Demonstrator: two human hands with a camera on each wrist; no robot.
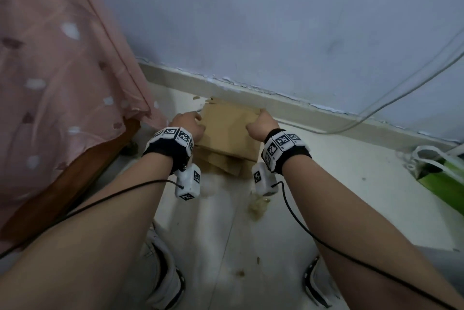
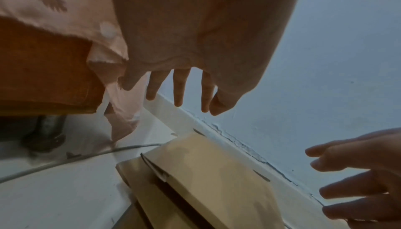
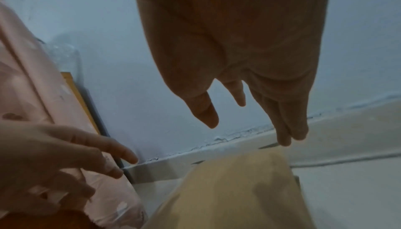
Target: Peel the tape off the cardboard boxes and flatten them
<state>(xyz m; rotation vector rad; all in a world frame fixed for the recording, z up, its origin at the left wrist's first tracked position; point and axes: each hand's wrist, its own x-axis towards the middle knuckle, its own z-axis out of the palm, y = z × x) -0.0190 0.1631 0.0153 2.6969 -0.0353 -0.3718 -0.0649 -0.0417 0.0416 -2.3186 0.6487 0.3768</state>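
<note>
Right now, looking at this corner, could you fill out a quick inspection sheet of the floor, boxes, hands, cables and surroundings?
Surface: pale tiled floor, stained, with crumbs.
Job's things: flattened brown cardboard boxes stacked by the skirting; no tape discernible.
Clutter: crumpled beige scrap; green-and-white bag at the right.
Grippers: left hand and right hand at the stack's sides, fingers straight, gripping nothing.
Cables: white cable along the wall; black wrist-camera leads.
Surroundings: blue-grey wall; pink spotted cloth hanging at the left.
</note>
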